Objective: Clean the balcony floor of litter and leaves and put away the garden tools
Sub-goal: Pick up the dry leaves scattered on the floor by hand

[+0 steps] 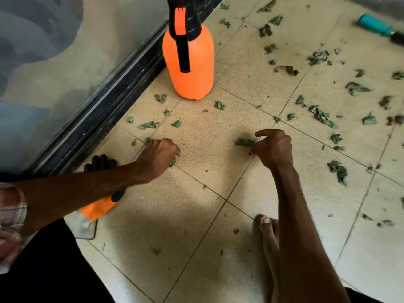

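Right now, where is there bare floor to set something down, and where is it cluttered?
Nearly bare tile lies between the left hand and right hand, and in the shaded stretch between the left forearm and the bare foot, with only crumbs. Crowded: leaves scatter right of the right hand, up toward the teal-handled tool.

Sprayer (192, 79) stands beside the door track (105, 110); leaves (323, 115) (mostly) lie right.

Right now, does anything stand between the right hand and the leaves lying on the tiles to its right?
Nothing visible does. The right hand pinches one leaf, and only bare tile floor separates it from the scattered leaves to its right. The orange sprayer stands well away, by the glass door.
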